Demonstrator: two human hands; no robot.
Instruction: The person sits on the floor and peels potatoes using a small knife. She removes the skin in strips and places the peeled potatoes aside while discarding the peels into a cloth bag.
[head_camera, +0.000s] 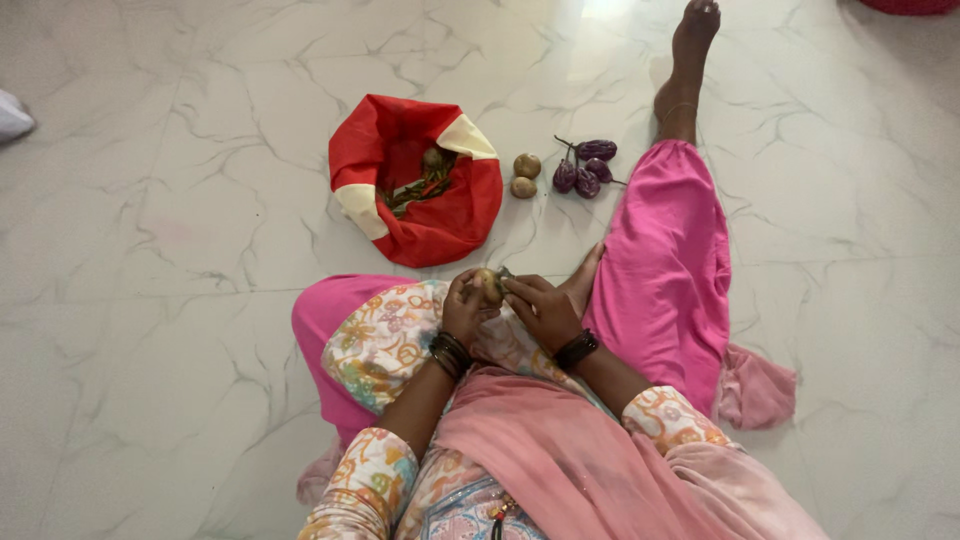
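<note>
Person seated on marble floor (150, 300), one knee folded, other leg stretched fwd.

Near: both hands meet over the lap. L hand (466, 310) cups a potato (488, 284), fingers wrapped round it, grip pressed tight on it. R hand (545, 312) closed on a small tool; only a sliver shows at the potato, prob. peeler or knife, can't tell which. Tool edge touches the potato, just beside L fingertips. Dark bangles on both wrists.

Mid: red-and-cream cloth bag (420, 180) on floor ahead, mouth rolled open, green stuff + one roundish veg inside.

Far: two more potatoes (525, 175) just beside bag; small purple brinjals (585, 168) w/ stems next to those, near the stretched leg.

Risks, as judged:
- Edge works close to L thumb/fingers; a slip on a round potato → nick. Cause: small item, no board, held in air.
- Potato drops → rolls away on smooth floor.
- Scraps land on lap cloth, nothing under hands to catch them.
- Loose scarf hangs near the hands; could snag the tool.
</note>
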